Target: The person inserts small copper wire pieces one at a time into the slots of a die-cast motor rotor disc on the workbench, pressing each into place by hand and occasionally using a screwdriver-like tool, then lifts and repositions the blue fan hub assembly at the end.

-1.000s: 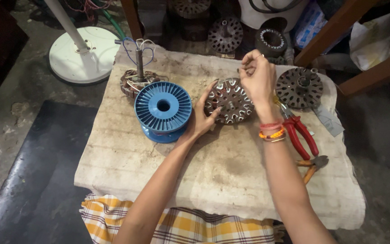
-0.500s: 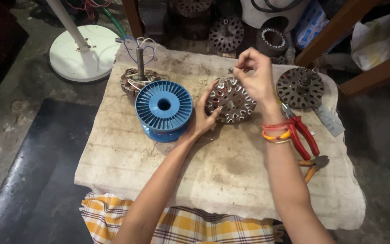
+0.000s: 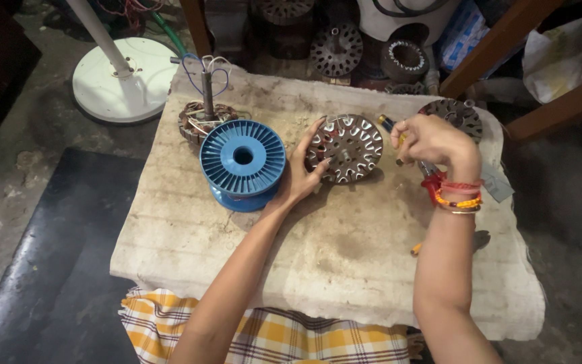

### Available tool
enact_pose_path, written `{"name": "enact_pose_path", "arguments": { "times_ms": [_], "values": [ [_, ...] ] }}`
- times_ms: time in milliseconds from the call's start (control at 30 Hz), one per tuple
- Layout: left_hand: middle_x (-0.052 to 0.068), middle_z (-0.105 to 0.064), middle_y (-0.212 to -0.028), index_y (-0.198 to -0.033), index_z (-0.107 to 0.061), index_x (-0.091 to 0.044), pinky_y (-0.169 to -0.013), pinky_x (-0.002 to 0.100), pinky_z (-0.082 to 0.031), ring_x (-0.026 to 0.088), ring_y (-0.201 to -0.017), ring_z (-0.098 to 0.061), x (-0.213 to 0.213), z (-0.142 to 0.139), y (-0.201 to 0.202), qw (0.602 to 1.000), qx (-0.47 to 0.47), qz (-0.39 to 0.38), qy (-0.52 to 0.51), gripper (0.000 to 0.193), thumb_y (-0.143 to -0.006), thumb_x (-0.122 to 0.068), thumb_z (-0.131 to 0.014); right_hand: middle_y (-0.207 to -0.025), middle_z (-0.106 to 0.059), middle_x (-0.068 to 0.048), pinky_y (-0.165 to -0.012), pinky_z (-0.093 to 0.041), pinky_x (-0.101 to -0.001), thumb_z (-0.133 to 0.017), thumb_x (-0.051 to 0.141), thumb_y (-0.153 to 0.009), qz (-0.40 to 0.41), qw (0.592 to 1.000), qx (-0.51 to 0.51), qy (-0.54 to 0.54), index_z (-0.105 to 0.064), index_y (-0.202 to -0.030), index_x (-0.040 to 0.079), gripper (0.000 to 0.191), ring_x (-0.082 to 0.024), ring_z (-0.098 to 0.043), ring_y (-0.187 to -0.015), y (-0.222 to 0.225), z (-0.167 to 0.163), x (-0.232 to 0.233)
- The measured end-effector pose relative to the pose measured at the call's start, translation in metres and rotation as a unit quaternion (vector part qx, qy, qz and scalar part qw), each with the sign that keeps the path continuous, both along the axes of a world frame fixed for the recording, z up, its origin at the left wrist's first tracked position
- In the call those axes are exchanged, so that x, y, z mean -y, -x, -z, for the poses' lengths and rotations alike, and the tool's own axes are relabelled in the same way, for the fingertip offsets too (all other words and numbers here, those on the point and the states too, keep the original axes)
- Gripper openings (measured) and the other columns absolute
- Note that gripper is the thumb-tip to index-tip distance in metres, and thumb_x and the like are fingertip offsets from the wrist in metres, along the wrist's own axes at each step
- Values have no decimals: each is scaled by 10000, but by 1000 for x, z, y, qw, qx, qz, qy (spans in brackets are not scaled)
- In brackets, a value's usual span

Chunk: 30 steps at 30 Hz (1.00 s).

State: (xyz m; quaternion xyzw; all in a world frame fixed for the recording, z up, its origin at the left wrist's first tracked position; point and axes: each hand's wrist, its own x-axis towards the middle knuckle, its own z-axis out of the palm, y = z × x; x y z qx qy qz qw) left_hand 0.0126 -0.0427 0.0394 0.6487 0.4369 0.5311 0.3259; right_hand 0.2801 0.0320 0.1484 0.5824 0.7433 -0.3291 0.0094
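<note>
- Tabletop: worn cloth cover, stained; grimy floor around.
- Stator lies centre-back, beside blue spool.
- Left hand: fingers spread, steadying stator edge.
- Right hand: fingers closed on a small tool, kind unclear.
- Fan base and more stators on floor behind.

place: motor repair wkshp | evid: stator cores, wire spool, pliers, fan base

A cloth-covered table carries a blue spool at left, a wound stator behind it, a slotted metal core centrally, another far right, red pliers.
</note>
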Motion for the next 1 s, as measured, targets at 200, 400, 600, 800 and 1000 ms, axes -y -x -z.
{"name": "enact_pose_path", "arguments": {
  "times_ms": [200,400,600,800,1000],
  "values": [
    [210,-495,-1560,-1575,-362,-145,-1200,410,-404,339,-1454,-492,-1,4,0,1000,17,14,-5,840,-844,46,-728,-917,-767,-75,-723,-540,-335,-868,154,-778,19,964,-39,-261,-704,-1010,72,296,-171,-711,-796,34,-10,10],
    [212,-462,-1581,-1570,-360,-124,-1214,417,-377,346,-1474,-453,-3,9,1,1000,13,9,-16,842,-837,48,-736,-835,-752,-126,-707,-554,-357,-904,169,-756,55,964,-32,-259,-687,-1012,29,364,-206,-723,-754,79,-13,26],
    [210,-439,-1598,-1573,-357,-110,-1228,423,-360,350,-1482,-434,-5,11,0,1000,11,17,-17,846,-834,35,-742,-812,-750,-67,-638,-578,-333,-677,-100,-784,30,970,-98,-220,-690,-995,64,268,-166,-734,-694,81,-12,17],
    [207,-469,-1574,-1569,-361,-111,-1220,420,-372,343,-1474,-455,-4,11,0,1000,5,4,-16,846,-825,35,-739,-917,-792,-106,-681,-618,-247,-705,-85,-829,43,894,-194,-401,-722,-1030,68,253,-153,-766,-768,87,6,5],
    [204,-454,-1592,-1573,-358,-85,-1242,418,-342,339,-1502,-418,-7,17,0,1000,13,9,-26,846,-824,44,-730,-909,-802,-58,-605,-544,-266,-743,-25,-872,73,878,-158,-445,-738,-1030,104,204,-172,-750,-688,101,32,-11]
  ]
}}
